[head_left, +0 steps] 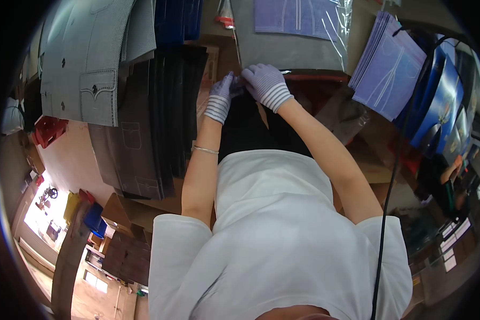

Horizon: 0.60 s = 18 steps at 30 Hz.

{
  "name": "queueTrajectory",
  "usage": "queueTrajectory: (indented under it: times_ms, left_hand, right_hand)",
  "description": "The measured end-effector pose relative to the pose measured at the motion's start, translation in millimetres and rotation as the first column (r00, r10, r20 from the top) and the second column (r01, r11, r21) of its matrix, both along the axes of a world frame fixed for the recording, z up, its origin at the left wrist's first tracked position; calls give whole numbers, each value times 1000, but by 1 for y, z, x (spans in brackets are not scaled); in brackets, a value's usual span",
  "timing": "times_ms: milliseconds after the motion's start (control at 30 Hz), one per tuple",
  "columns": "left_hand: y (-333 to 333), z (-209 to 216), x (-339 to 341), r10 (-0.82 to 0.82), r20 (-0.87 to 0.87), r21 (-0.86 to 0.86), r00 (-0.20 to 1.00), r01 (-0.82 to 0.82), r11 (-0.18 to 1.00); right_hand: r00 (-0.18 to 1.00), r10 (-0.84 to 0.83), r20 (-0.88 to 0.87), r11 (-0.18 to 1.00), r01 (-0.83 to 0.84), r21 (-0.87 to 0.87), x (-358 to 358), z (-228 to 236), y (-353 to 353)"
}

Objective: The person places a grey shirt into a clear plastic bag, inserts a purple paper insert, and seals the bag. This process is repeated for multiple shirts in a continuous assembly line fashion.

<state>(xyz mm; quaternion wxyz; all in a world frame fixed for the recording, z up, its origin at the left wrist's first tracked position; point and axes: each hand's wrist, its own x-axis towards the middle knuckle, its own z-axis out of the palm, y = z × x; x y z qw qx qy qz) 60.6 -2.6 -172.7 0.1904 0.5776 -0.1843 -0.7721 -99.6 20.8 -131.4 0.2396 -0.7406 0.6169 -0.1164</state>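
Note:
A flat clear plastic bag (325,56) with a grey piece and a purple printed panel (296,16) lies in front of me at the top. My right hand (265,85), in a purple knit glove with a striped cuff, curls its fingers at the bag's near left corner. Close beside it, my left hand (222,96) wears a matching glove; its thumb and fingers are closed together. What lies between the left fingertips is too small to make out. Both hands nearly meet just above my dark trousers (245,128).
At left, grey printed garment-shaped panels (82,69) and a dark stack (165,106) stand close to my left arm. Purple panels (381,66) and blue panels (442,96) hang at right. A black cable (392,186) runs down past my right arm. Another person's hand (452,168) shows far right.

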Motion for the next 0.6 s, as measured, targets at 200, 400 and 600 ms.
queueTrajectory:
  times_ms: [200, 400, 600]
  left_hand:
    - [-12, -1, -7, 123, -71, 5, 990, -123, 992]
    - [-22, -8, 13, 170, -59, 68, 984, -166, 984]
    - [-13, -4, 3, -155, -367, 32, 917, 179, 983]
  right_hand:
    - [968, -183, 169, 983, 184, 9, -15, 26, 19]
    - [177, -980, 89, 171, 983, -71, -247, 116, 219]
    - [831, -533, -160, 730, 547, 410, -215, 54, 320]
